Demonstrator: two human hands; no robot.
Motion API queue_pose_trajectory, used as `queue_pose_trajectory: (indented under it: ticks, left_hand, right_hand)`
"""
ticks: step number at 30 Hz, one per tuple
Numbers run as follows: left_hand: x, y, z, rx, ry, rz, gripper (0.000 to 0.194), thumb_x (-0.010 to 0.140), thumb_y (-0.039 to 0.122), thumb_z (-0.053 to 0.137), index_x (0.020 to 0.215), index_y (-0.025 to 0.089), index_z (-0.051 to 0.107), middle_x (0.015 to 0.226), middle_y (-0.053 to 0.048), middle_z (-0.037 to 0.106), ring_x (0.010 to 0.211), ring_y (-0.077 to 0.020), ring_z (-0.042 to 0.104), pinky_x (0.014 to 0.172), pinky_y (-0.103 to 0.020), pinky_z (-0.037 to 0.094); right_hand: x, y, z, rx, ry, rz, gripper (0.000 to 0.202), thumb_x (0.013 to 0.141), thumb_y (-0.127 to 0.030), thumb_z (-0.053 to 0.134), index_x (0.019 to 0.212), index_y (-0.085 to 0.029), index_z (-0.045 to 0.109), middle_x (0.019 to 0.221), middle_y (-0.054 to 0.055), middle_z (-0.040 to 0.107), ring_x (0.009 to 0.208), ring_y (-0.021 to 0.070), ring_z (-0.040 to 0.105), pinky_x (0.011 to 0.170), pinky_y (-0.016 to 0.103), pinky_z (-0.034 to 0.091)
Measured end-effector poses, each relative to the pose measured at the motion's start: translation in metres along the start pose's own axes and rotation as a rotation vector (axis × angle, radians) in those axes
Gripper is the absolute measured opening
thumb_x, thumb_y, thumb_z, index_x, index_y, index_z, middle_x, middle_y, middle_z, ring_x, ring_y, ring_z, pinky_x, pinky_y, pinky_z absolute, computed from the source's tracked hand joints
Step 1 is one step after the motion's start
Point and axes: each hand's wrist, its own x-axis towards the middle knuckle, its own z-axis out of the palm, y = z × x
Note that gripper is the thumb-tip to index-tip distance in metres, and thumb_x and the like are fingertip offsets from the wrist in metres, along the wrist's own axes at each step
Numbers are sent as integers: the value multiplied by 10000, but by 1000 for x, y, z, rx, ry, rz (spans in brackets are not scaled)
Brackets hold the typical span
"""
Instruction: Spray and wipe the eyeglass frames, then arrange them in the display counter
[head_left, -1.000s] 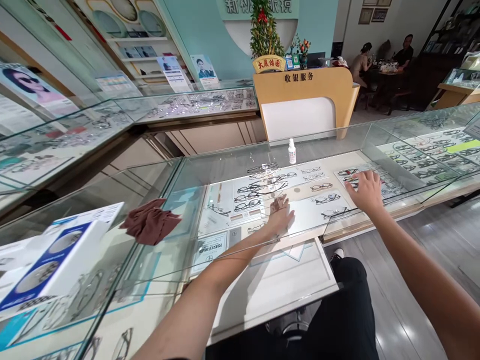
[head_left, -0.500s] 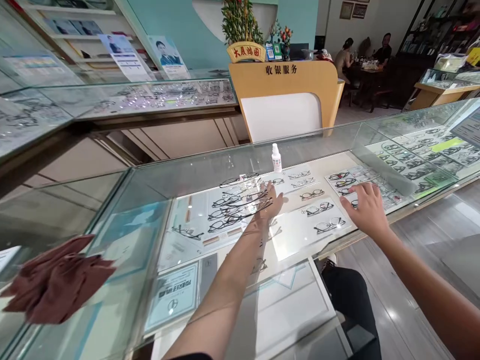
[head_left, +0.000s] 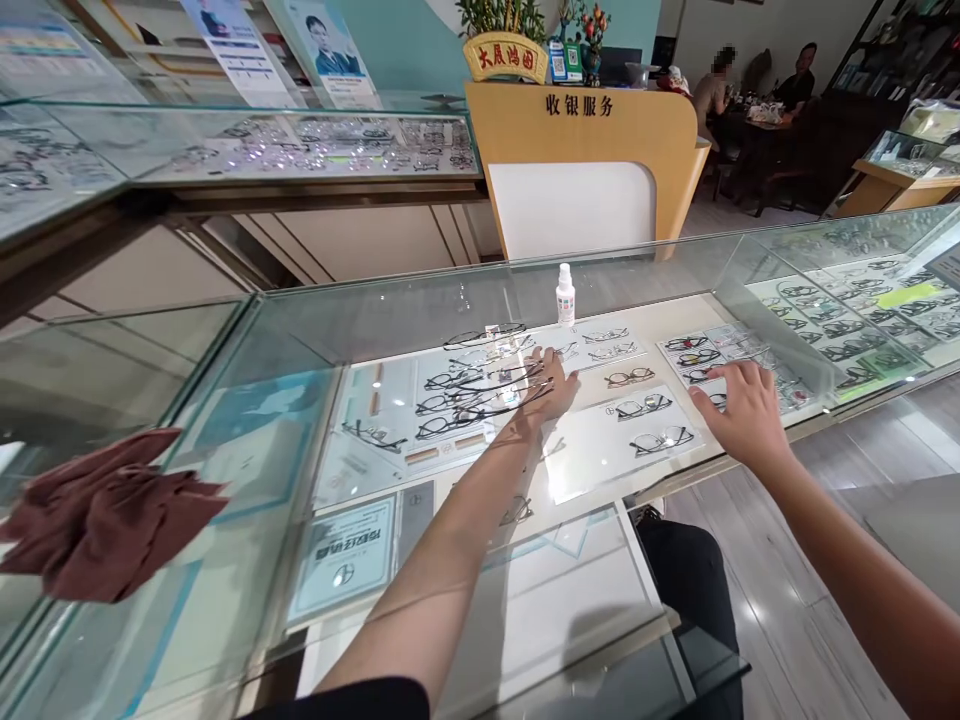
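Observation:
My left hand (head_left: 553,390) reaches over the white display board, thumb apart from bent fingers; I see nothing held in it. Dark temples of several eyeglasses (head_left: 457,405) cross in front of its fingers. A pair of eyeglasses (head_left: 568,350) lies just beyond the fingertips. My right hand (head_left: 750,412) is at the counter's near edge, thumb and fingers spread, with nothing in it. It partly covers a panel with several frames. Between the hands lie brown round eyeglasses (head_left: 630,377) and two dark pairs on a white card (head_left: 585,465).
A white spray bottle (head_left: 565,297) stands behind my left hand. A brown cloth (head_left: 124,515) lies on the glass at left. A pulled-out drawer (head_left: 577,580) is below. Beyond the glass counter are a cashier desk (head_left: 585,130) and two people seated at a table.
The view has tilted down a little. The fingers of my left hand look more bent, and the hand sits slightly further right. My right hand keeps much the same pose.

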Motion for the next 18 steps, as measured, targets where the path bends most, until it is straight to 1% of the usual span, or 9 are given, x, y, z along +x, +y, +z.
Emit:
queue_pose_trajectory:
  ticks: [1,4,7,8,10,12,13,15,18]
  left_hand:
    - [-8,4,-2,7,-1,-3,507,1024,478,521,1405,165,645,1583,-212,547,1613,-427,324,1310,-611,312]
    - [-39,13,-10,41,-81,44,587,1017,524,545,1497,189,593,1660,-197,500,1633,-411,323,1315,-590,314]
    - [-82,22,-19,82,-163,73,685,1014,534,548,1580,150,518,1756,-217,394,1670,-439,252,1343,-630,228]
    - [-97,24,-23,94,-173,95,704,1011,526,551,1592,131,503,1765,-228,379,1675,-445,239,1347,-641,206]
    - [-128,30,-32,119,-195,159,725,1002,522,561,1592,105,503,1746,-246,404,1663,-447,257,1342,-647,203]
    - [-157,35,-44,137,-241,220,728,995,540,567,1574,99,528,1716,-244,443,1642,-445,291,1337,-640,216]
    - [-171,38,-51,138,-279,229,716,995,547,566,1559,107,546,1706,-233,457,1635,-441,303,1337,-633,220]
    - [-194,43,-67,123,-380,218,658,1017,547,523,1524,131,583,1696,-209,474,1627,-427,318,1338,-621,225]
    - [-221,52,-96,71,-513,200,595,1067,532,399,1459,146,627,1683,-198,494,1603,-393,363,1331,-607,248]
  right_hand:
    - [2,-1,0,3,-6,13,397,969,-555,560,1150,-219,670,1278,195,660,1252,438,563,1081,635,478]
    - [7,-5,0,-5,-48,60,434,960,-553,556,1176,-195,672,1324,220,643,1294,455,535,1103,639,458]
    - [14,-10,-2,-25,-98,88,480,965,-544,543,1241,-171,664,1388,237,612,1350,460,504,1151,638,419]
    - [16,-12,-3,-27,-109,92,494,968,-540,537,1264,-164,657,1409,242,601,1372,460,491,1168,636,403]
    - [20,-16,-7,-30,-136,105,512,977,-538,521,1301,-159,639,1454,248,578,1413,459,461,1194,630,375]
    - [23,-21,-12,-36,-190,132,533,988,-534,496,1338,-151,620,1510,254,546,1460,448,423,1225,607,342]
    - [25,-25,-15,-42,-223,147,547,996,-529,480,1359,-141,610,1538,260,526,1482,442,404,1242,590,323]
    - [27,-31,-21,-54,-275,168,583,1010,-517,454,1411,-115,582,1592,279,480,1520,439,370,1268,559,290]
    - [29,-39,-26,-72,-301,181,616,1027,-500,432,1479,-94,529,1646,300,422,1552,453,345,1286,546,269]
